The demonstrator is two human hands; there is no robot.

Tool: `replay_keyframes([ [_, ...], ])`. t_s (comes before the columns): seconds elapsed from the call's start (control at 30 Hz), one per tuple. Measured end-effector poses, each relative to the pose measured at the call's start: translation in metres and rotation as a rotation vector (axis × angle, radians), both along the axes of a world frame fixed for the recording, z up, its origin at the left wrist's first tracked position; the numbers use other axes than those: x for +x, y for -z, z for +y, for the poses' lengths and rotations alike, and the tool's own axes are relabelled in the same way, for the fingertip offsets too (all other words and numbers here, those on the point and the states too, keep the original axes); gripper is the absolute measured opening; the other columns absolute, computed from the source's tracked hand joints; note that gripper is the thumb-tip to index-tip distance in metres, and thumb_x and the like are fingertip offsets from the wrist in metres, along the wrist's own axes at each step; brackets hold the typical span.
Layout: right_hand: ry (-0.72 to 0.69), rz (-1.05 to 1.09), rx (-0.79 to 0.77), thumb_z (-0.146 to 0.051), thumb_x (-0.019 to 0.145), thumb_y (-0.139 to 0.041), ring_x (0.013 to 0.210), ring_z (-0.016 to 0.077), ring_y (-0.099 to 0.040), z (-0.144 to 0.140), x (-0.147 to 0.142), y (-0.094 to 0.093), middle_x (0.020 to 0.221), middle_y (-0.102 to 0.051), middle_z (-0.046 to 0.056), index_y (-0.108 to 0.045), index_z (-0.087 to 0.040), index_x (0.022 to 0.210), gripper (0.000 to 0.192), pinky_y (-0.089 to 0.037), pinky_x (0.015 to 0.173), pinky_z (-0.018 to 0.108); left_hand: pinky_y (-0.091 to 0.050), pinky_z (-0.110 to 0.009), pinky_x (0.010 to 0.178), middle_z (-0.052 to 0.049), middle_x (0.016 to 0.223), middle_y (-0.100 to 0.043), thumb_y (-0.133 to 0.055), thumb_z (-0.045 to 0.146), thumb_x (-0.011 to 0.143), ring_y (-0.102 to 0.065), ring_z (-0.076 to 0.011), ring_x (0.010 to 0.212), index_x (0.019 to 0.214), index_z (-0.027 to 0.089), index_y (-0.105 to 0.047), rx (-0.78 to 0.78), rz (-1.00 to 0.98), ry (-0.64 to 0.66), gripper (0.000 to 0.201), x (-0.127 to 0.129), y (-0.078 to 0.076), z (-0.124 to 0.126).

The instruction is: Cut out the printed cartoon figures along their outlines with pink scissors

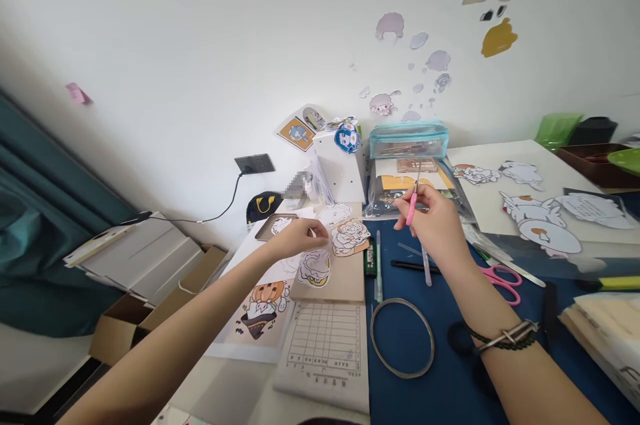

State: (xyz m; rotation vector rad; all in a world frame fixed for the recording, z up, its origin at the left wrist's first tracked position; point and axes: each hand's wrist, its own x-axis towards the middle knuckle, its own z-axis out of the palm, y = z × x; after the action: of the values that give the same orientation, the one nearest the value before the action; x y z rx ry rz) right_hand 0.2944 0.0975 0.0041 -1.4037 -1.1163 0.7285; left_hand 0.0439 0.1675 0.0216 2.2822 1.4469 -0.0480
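My left hand hovers above a stack of cardboard, its fingers loosely curved with a gap at the thumb. Close to its fingertips lies a line-drawn paper cutout; whether they touch cannot be made out. Another cutout with a yellow patch rests just below the hand. Raised over the blue mat, my right hand grips a slim pink-handled tool with a narrow metal tip pointing up. Its exact kind is hard to tell.
Pink-handled scissors, a metal ring and pens lie on the blue mat. A clear teal-edged pencil case stands by the wall. More cutouts lie at right. A cardboard box sits at left.
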Motion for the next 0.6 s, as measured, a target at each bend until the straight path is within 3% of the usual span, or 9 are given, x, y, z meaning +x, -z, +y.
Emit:
replay_keyframes([
  [0.17, -0.001, -0.020, -0.029, -0.027, 0.093, -0.061, 0.063, 0.0129, -0.064, -0.004, -0.002, -0.001, 0.089, -0.067, 0.001, -0.062, -0.015, 0.105, 0.017, -0.055, 0.053, 0.027, -0.054, -0.043, 0.082, -0.009, 0.115, -0.062, -0.059, 0.031, 0.091, -0.063, -0.0222, 0.097, 0.115, 0.015, -0.059, -0.095, 0.062, 0.072, 0.029, -0.018, 0.001, -0.003],
  [0.6, -0.013, -0.069, -0.105, -0.028, 0.093, -0.061, 0.069, 0.0150, -0.066, 0.003, 0.003, 0.008, 0.094, -0.068, 0.003, -0.062, -0.016, 0.109, 0.020, -0.057, 0.059, 0.030, -0.052, -0.045, 0.086, -0.009, 0.118, -0.061, -0.059, 0.031, 0.091, -0.061, -0.0237, 0.102, 0.115, 0.015, -0.060, -0.090, 0.059, 0.069, 0.029, -0.026, 0.015, 0.004],
])
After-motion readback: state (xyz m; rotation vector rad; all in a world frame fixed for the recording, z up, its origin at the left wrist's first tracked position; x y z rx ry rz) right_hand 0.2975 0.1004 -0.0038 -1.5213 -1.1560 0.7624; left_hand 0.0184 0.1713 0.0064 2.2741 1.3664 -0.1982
